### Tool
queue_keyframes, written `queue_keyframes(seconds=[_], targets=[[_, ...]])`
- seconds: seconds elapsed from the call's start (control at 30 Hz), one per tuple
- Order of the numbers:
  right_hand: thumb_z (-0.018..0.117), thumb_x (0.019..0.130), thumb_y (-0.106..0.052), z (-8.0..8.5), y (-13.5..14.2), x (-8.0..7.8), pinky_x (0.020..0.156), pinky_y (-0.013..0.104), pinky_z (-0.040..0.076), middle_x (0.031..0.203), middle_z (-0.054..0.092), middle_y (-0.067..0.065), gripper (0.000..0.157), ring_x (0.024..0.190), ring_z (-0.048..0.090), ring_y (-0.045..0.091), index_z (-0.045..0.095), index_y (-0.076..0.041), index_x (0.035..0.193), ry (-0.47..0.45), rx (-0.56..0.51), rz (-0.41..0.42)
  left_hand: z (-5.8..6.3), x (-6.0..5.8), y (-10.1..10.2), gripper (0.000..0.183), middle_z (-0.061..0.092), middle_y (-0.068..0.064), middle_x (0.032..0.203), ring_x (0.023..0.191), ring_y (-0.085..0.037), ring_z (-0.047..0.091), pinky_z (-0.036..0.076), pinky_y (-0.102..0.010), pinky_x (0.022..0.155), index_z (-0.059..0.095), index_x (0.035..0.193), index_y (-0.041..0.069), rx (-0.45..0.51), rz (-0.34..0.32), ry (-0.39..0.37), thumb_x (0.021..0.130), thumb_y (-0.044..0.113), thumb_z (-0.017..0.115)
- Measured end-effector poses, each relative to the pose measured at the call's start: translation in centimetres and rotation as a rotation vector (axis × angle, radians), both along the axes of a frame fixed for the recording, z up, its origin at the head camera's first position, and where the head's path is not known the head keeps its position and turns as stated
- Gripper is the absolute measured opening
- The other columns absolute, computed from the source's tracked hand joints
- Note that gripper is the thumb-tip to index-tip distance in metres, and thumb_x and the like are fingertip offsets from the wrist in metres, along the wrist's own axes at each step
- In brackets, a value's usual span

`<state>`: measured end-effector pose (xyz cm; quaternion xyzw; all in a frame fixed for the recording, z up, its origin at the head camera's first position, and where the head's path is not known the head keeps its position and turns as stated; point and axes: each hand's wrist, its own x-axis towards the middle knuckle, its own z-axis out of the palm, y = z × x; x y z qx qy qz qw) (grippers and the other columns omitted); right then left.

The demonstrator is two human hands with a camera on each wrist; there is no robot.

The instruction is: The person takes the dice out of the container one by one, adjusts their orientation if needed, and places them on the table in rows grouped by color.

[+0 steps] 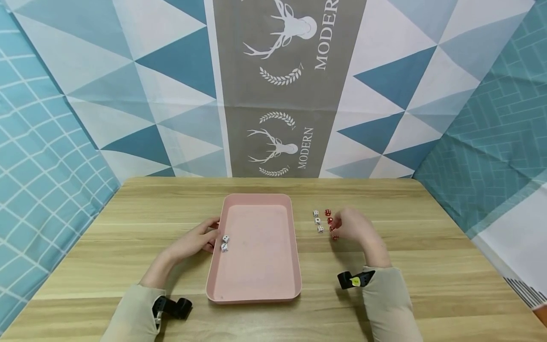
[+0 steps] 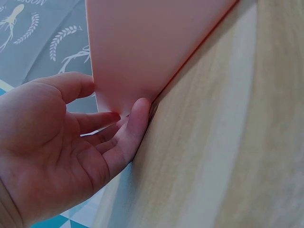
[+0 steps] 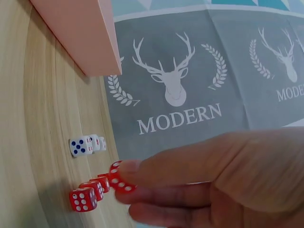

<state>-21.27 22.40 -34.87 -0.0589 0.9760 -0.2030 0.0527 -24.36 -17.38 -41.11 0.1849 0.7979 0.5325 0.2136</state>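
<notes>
My right hand (image 1: pixel 353 225) pinches a red die (image 3: pixel 122 178) between thumb and fingers, just above a row of three red dice (image 3: pixel 83 199) on the table. Beside that row stand three white dice (image 1: pixel 317 221), between the right hand and the pink tray (image 1: pixel 295 247). With its fingertips at the tray's left wall, my left hand (image 1: pixel 194 241) touches the outside and the rim. The left wrist view shows these fingers (image 2: pixel 137 116) slightly bent against the wall. Inside the tray, along its left side, lie two white dice (image 1: pixel 225 243).
The wooden table (image 1: pixel 427 280) runs back to a patterned cloth backdrop (image 1: pixel 273 95) with deer heads and triangles. Blue cloth walls (image 1: pixel 42 142) hang at both sides. A black camera mount (image 1: pixel 173 308) sits on each wrist.
</notes>
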Motion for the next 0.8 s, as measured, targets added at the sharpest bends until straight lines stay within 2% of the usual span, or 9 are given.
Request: queue_keyframes(seconds=[0.37,0.6,0.8], targets=[[0.075,0.07,-0.011,-0.2,0.3,0.3,0.055,0.027,0.038,0.069,0.054,0.002,0.018,0.064,0.047,0.016,0.057,-0.007,0.07,-0.139,0.044,-0.051,-0.1,0.0,-0.2,0.054,0.039,-0.026,0.126,0.086,-0.021,0.058,0.052,-0.029,0.073,0.017,0.142,-0.001,0.008,0.006,-0.003,0.098,0.019,0.038],[0.073,0.072,-0.011,-0.7,0.2,0.0,0.053,0.026,0.036,0.066,0.053,0.002,0.017,0.062,0.047,0.016,0.057,-0.007,0.069,-0.167,0.072,-0.066,-0.1,0.1,-0.2,0.054,0.039,-0.025,0.127,0.087,-0.021,0.057,0.052,-0.03,0.073,0.017,0.142,-0.001,0.006,0.014,-0.005,0.098,0.02,0.038],[0.074,0.071,-0.011,-1.2,0.0,0.1,0.054,0.027,0.038,0.066,0.055,0.003,0.017,0.062,0.047,0.017,0.058,-0.006,0.068,-0.19,0.051,-0.067,-0.2,-0.1,-0.2,0.053,0.039,-0.025,0.126,0.086,-0.021,0.058,0.052,-0.03,0.073,0.018,0.142,-0.001,0.006,0.006,-0.002,0.097,0.019,0.039]])
